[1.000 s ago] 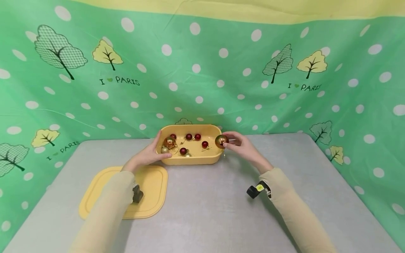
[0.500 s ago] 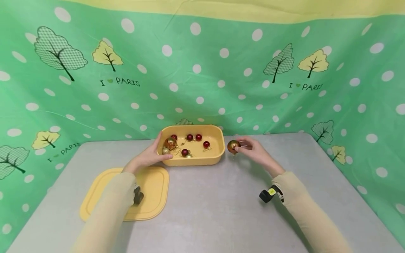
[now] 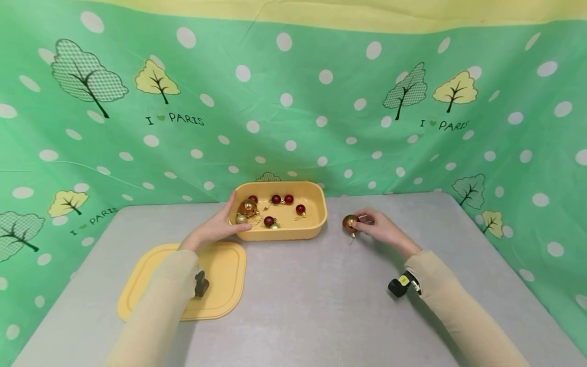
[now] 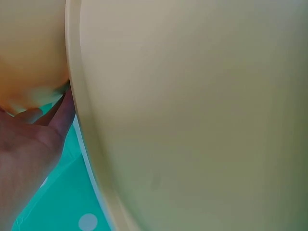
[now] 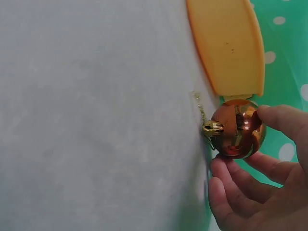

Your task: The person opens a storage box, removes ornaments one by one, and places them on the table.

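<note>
My right hand (image 3: 380,228) pinches a large shiny gold Christmas ball (image 3: 350,223), low over the table to the right of a yellow box. In the right wrist view, thumb and fingers lie round the ball (image 5: 240,137), its gold cap and hanging loop facing left. My left hand (image 3: 215,227) holds the left end of the yellow box (image 3: 284,234), thumb over the front rim and fingers along the end wall. Inside lie several small red balls (image 3: 300,209), another large gold ball (image 3: 248,207) and small pale gold ones (image 3: 241,218).
A yellow lid (image 3: 220,285) lies flat on the grey table (image 3: 302,306), partly under my left forearm; it fills most of the left wrist view. A green dotted cloth (image 3: 293,102) hangs close behind the box and along both sides.
My right hand has carried the large gold ball from the box's right rim rightward, toward the front and down near the table. My left hand has stayed on the box.
</note>
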{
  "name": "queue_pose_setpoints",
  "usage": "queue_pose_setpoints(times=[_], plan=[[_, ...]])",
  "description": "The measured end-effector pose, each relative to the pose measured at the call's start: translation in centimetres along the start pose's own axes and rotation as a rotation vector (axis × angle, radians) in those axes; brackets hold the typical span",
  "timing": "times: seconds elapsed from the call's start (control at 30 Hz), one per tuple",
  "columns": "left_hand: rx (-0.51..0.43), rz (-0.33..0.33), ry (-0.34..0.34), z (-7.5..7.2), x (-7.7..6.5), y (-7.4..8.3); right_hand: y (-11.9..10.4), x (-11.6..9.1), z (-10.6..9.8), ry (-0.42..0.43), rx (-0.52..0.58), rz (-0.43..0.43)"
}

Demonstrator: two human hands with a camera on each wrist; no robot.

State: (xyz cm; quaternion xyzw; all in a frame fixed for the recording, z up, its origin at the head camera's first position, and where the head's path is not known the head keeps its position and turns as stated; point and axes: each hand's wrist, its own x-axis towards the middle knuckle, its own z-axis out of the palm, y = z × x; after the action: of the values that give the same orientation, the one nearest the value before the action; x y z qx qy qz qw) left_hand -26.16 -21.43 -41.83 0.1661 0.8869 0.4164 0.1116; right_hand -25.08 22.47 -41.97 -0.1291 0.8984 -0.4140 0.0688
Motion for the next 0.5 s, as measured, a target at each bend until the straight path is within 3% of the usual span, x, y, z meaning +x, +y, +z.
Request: queue_pose_setpoints(times=[0.33,0.5], plan=[[-0.023,-0.012,-0.007,0.04,0.27,-0.31,0.54,0.16,0.36,0.003,-0.034,0.052],[-0.019,-0.008,-0.002,0.04,0.00,0.00,0.33,-0.07,0.19,-0.007,-0.016,0.032]])
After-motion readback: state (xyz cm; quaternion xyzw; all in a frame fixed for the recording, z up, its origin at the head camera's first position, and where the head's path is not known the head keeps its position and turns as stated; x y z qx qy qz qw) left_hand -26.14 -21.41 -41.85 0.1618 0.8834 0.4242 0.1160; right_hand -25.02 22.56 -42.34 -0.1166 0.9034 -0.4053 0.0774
